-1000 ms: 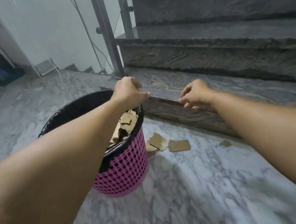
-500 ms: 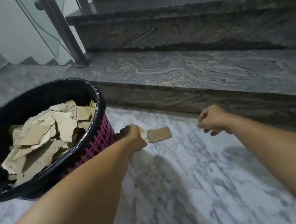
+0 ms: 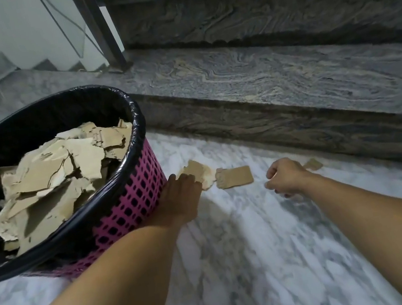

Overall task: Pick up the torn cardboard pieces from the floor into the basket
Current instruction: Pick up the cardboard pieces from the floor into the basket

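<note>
Since a second ago the left hand (image 3: 183,194) has dropped from the basket (image 3: 133,197) to the nearest floor piece (image 3: 198,172), grip state indeterminate; right hand (image 3: 284,177) loosely curled, empty; pickup imminent.

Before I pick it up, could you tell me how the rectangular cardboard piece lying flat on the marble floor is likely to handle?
The rectangular cardboard piece looks thin, so probably light and fairly stiff. Lying flat on the glossy floor, it may slide and resist an edge pinch.
</note>
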Demonstrator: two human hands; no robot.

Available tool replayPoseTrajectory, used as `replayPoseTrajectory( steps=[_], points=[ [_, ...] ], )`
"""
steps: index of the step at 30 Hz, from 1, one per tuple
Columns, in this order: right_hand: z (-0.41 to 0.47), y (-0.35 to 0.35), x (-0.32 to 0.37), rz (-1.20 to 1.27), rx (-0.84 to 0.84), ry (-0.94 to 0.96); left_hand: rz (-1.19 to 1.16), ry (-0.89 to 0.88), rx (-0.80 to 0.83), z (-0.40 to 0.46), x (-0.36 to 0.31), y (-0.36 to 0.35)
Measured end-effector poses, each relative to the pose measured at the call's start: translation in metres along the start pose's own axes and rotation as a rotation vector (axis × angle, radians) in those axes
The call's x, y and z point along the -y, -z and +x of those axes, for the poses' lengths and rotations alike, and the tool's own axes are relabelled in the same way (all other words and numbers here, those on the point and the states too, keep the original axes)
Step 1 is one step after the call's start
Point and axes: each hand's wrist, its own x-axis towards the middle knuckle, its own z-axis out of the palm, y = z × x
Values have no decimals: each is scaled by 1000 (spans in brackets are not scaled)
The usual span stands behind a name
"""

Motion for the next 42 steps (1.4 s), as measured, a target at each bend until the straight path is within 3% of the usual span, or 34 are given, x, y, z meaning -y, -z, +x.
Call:
replayPoseTrajectory(
  steps=[8, 13, 18, 23, 27, 32, 37, 42],
  points=[
    [34, -30, 17, -218, -19, 129, -190, 167, 61, 30, 16, -38],
    [53, -51, 26, -326, -21, 209, -458, 459, -100, 60, 11, -50],
    [66, -68, 27, -474, -115, 217, -644, 719, -113, 86, 14, -67],
    [75, -66, 33, -364, -107, 137, -577, 856, 23, 102, 13, -63],
    [79, -55, 29, -396, -92, 107, -486, 852, 199, 112, 15, -48],
    [83, -22, -1, -501, -155, -99, -671, 933, 252, 113, 21, -47],
    [92, 3, -37, -386, -116, -338, -1053, 800, 67, 109, 16, -52],
    [82, 2, -45, -138, -299, -304, -1145, 705, -47, 102, -6, -42]
  ],
)
